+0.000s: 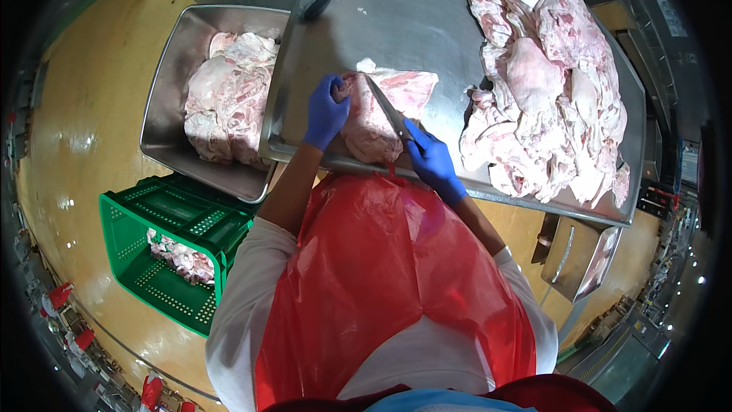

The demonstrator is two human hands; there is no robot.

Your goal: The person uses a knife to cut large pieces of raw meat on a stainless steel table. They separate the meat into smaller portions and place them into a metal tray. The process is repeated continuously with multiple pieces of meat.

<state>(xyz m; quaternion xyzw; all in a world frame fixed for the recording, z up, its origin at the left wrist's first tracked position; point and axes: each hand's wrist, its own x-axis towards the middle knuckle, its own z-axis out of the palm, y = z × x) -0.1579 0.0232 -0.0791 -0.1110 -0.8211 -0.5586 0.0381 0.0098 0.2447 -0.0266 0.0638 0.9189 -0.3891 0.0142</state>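
A pale pink piece of raw meat (371, 137) with skin and fat lies at the near edge of the steel table (412, 8), in front of my red apron. My left hand (325, 118), in a blue glove, has its fingers closed on the meat's left upper edge. In my blue-gloved right hand (435, 160) is a knife (387, 109), gripped by its handle. The blade points up and to the left and lies across the top of the meat. How deep its edge sits in the meat I cannot tell.
A large heap of raw meat (545, 91) covers the table's right side. Farther off lies a black-handled sharpening steel (322, 3). Left of the table stands a steel tub (164, 118) of meat pieces. Below it, a green crate (164, 210) holds trimmings. A steel box (572, 255) is at lower right.
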